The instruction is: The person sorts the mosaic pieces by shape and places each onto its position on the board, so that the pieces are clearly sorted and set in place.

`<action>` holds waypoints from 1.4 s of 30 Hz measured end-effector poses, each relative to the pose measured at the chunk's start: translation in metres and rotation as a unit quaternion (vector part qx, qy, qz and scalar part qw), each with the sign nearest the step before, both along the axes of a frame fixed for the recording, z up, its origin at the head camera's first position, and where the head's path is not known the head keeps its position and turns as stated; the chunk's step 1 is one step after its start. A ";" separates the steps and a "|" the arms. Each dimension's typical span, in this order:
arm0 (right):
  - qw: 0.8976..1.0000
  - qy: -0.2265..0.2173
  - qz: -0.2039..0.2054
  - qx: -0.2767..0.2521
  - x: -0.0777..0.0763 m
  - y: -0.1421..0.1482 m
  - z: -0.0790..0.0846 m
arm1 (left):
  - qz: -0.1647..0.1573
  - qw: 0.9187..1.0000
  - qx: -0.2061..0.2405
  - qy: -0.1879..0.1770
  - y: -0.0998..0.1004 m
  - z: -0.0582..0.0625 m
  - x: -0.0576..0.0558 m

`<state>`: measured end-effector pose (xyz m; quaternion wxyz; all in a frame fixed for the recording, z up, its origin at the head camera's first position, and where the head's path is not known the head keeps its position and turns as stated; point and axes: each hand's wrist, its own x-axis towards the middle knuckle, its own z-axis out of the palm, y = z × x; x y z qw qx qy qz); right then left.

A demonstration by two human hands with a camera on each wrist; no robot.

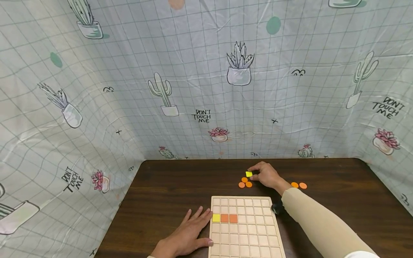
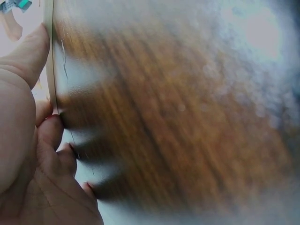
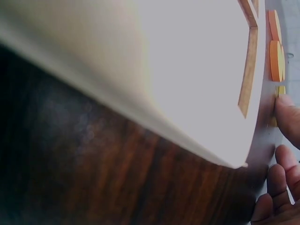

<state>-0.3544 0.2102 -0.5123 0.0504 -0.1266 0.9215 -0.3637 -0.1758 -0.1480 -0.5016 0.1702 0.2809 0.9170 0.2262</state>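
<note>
A wooden grid board [image 1: 253, 229] lies flat at the table's front. In its third row, from the left edge, sit a yellow square tile [image 1: 216, 218] and two orange square tiles [image 1: 229, 218]. Spread along the board's left edge is my left hand [image 1: 190, 233], thumb and fingertips right at the rim. My right hand [image 1: 267, 175] reaches beyond the board and pinches a loose yellow square tile [image 1: 248, 174] between thumb and index finger. The right wrist view shows the thumb [image 3: 288, 115] against this tile, partly hiding it. Three orange discs [image 1: 244, 180] lie grouped just in front of it.
Two more orange discs [image 1: 298, 185] lie on the dark wooden table [image 1: 174, 186], right of my right forearm. A small black device [image 1: 276, 208] shows under the right wrist, by the board's corner. A cactus-print cloth [image 1: 193, 89] hangs behind the table and along its sides.
</note>
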 end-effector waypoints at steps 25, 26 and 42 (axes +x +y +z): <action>1.000 0.005 -0.008 0.003 0.001 0.002 0.002 | 0.001 1.000 0.004 0.003 0.001 -0.002 -0.001; 1.000 0.003 -0.009 -0.001 0.001 0.002 0.002 | 0.001 1.000 0.004 0.003 0.001 -0.002 -0.001; 0.998 0.027 -0.021 -0.056 0.001 0.000 0.002 | 0.002 1.000 0.005 0.000 0.000 -0.001 0.000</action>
